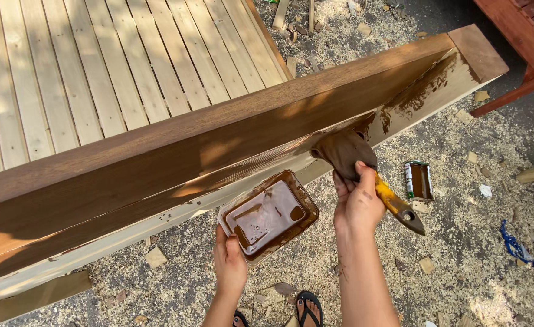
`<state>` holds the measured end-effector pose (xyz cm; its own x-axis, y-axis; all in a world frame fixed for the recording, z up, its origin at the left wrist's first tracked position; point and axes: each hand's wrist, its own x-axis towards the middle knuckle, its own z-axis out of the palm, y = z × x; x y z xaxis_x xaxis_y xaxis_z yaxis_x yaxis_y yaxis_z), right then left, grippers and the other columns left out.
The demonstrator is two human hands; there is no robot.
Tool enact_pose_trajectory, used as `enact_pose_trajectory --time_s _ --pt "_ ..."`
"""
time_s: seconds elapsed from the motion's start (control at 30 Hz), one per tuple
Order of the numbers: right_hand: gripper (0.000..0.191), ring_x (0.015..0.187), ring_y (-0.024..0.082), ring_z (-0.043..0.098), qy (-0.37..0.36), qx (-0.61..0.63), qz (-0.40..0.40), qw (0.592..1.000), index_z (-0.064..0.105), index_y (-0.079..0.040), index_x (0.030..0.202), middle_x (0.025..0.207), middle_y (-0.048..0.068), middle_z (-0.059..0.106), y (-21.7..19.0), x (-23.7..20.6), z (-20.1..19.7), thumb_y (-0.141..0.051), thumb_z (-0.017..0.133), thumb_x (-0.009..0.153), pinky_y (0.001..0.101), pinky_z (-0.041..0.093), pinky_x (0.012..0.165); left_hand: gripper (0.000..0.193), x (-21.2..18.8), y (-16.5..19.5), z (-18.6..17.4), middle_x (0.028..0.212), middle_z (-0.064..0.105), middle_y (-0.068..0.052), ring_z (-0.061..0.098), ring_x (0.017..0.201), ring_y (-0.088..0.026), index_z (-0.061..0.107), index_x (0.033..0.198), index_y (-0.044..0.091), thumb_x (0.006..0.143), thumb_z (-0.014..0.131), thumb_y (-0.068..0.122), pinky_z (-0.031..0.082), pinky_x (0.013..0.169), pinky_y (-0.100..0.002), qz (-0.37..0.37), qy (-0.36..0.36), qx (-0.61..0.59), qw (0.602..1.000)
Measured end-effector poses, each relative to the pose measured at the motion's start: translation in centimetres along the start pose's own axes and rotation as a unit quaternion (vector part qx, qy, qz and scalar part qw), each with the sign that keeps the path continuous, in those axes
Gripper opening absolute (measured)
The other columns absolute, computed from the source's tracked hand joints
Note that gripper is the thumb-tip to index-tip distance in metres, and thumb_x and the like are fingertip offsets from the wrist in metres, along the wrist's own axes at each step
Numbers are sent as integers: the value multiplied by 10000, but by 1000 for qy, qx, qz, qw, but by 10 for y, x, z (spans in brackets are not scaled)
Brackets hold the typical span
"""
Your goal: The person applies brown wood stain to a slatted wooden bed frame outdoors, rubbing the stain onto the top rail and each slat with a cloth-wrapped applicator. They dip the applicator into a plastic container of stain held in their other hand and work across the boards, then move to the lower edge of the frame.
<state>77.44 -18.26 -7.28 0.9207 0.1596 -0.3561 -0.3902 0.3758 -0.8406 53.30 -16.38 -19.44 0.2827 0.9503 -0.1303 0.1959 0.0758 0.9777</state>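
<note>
The right hand is closed around a wide stain-soaked paintbrush with a yellow-smeared wooden handle, fingers wrapped over the neck just below the bristles. The brush's long axis runs diagonally: the dark bristles point up and to the left, pressed against the pale unstained lower face of a long wooden board, while the handle end points down and to the right (past the wrist). The left hand grips one corner of a shallow rectangular plastic tray of brown stain, thumb on the rim, holding it just under the board and beside the brush. The board's upper faces are already brown. A small open can stands on the sawdust-covered ground near the brush handle.
</note>
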Motion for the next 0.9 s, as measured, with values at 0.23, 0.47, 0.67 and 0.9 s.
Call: enact_pose_trajectory --time_s 0.23,0.47,0.67,0.9 --pt "309 919 241 717 21 -40 36 998 546 3 1103 1078 117 664 6 10 10 -103 702 858 399 666 812 1004 5 6 4 1082 760 -207 766 963 -342 504 1394 11 886 178 814 582 858 -440 -46 -3 8 999" --pt "290 912 245 734 42 -33 63 997 600 9 1107 1078 115 689 4 26 1 -120 707 870 360 660 802 1092 -1 0 21 1252 688 -234 687 1149 -351 447 1447 -35 877 206 865 528 964 -427 11 28 -30 999" --pt "285 910 239 694 -1 -29 71 997 602 12 1093 1056 99 673 12 38 -2 -109 731 868 389 643 793 1099 -5 -8 28 1175 716 -215 716 1088 -330 512 1386 -21 869 167 885 543 961 -421 -33 49 -7 998" --pt "286 923 199 711 -6 -56 98 994 612 -33 1107 1075 81 678 4 42 -2 -132 713 858 350 642 775 1142 -14 -7 38 1125 722 -230 726 1028 -320 464 1429 -36 842 156 893 575 886 -441 -22 69 -8 997"
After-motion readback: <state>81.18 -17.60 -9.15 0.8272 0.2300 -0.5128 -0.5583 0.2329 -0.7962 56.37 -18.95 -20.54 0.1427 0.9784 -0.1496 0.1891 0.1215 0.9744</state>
